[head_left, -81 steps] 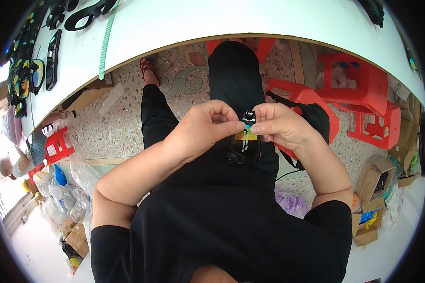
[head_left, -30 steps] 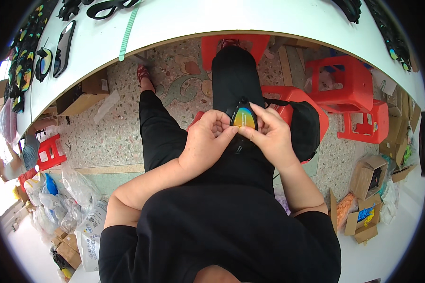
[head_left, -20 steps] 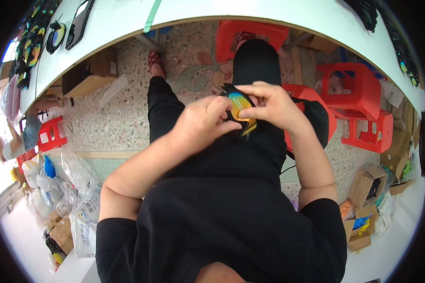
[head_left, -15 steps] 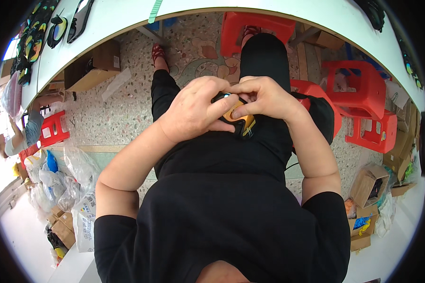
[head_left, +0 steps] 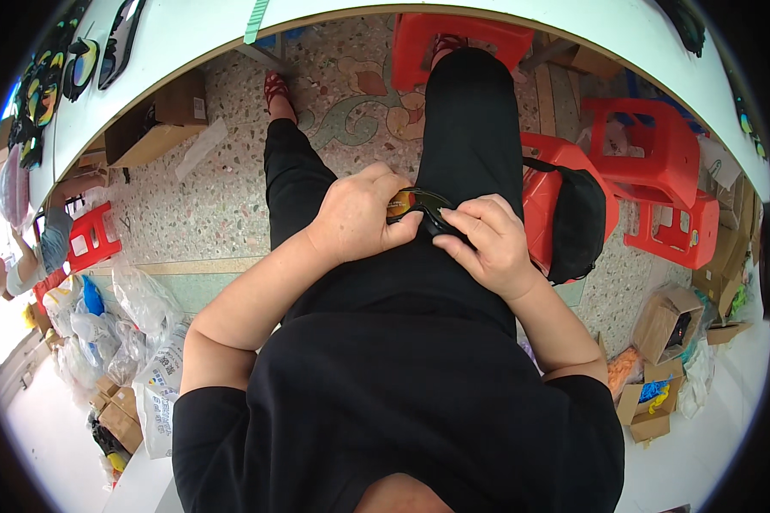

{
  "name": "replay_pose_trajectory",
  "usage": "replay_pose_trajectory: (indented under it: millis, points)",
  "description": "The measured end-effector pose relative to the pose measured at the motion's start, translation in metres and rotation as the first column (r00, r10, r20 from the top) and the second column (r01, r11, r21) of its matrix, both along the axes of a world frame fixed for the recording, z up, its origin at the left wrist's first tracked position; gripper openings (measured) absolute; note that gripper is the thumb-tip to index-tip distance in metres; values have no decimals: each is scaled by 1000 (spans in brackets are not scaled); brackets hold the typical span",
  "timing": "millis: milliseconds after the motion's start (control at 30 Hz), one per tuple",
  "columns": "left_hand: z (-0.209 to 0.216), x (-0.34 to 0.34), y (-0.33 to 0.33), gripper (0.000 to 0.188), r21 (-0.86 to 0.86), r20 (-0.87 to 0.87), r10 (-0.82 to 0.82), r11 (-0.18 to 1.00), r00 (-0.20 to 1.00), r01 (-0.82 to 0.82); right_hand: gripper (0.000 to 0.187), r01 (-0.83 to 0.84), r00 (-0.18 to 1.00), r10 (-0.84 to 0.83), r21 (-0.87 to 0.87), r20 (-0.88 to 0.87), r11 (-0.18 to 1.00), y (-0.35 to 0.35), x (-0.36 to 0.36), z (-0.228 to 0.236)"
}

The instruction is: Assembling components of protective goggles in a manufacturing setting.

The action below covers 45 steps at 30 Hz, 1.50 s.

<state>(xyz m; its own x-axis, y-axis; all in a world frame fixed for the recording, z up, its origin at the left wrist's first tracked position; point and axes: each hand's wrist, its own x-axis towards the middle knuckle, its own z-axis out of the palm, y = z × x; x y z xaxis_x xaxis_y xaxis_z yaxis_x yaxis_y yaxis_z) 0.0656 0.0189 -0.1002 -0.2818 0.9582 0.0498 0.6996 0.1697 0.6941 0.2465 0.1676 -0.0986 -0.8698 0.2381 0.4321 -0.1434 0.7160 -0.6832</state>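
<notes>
A pair of black-framed goggles [head_left: 428, 202] with an amber-tinted lens is held over my lap, between both hands. My left hand [head_left: 359, 215] grips the left end, its thumb below and bent fingers above, covering much of that side. At the right end, the fingers and thumb of my right hand [head_left: 491, 243] are closed on the black frame. The right lens is mostly hidden by the fingers and the tilt of the frame.
The white table [head_left: 175, 34] curves across the front, with mirrored goggles [head_left: 80, 68] at its left. Red stools [head_left: 642, 150] and a black bag [head_left: 578, 221] are to the right. Cardboard boxes [head_left: 158, 120] and plastic bags [head_left: 141, 299] lie around. Another person [head_left: 26, 261] is far left.
The goggles have turned, showing the frame and nose bridge more side-on. My right hand has moved lower and rightward, off the lens onto the frame's right end. My left hand has shifted slightly lower.
</notes>
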Motion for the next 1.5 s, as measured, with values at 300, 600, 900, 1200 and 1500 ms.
replay_pose_trajectory:
  millis: [300,600,900,1200,1500]
  points:
    - [-2,11,-3,39,-24,-7,71,997,997,-71,25,-12,1000,13,29,-17,999,3,3,-1]
    - [-8,20,-4,38,-37,-4,51,998,999,-51,27,-1,1000,1,96,-4,995,-2,13,-3]
    - [1,28,-3,43,94,-182,22,996,983,-5,26,8,999,-8,-15,-44,1000,-4,20,0]
    - [3,38,-6,44,174,-199,18,985,980,17,32,-82,995,85,54,-47,995,0,23,-2]
    - [11,34,-6,48,264,-169,-34,961,985,79,67,-67,945,165,-326,283,943,18,15,11]
